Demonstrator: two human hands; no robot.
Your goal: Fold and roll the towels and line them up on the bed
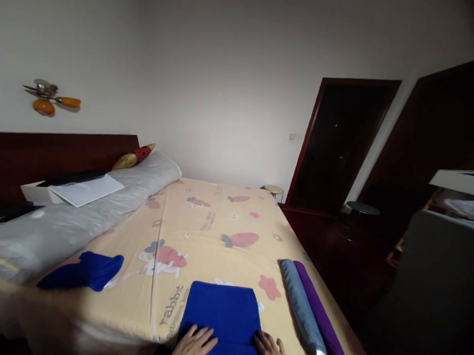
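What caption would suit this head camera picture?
Both hands rest flat on a folded blue cloth on a patterned bed.

Head view looks forward, slightly down, along the bed (204, 218).

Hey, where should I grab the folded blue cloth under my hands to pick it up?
Probably by the near edge of the folded blue cloth, coming from your side. It lies flat on the bed sheet, and your left hand and right hand already rest flat on its two near corners, so pinch there.
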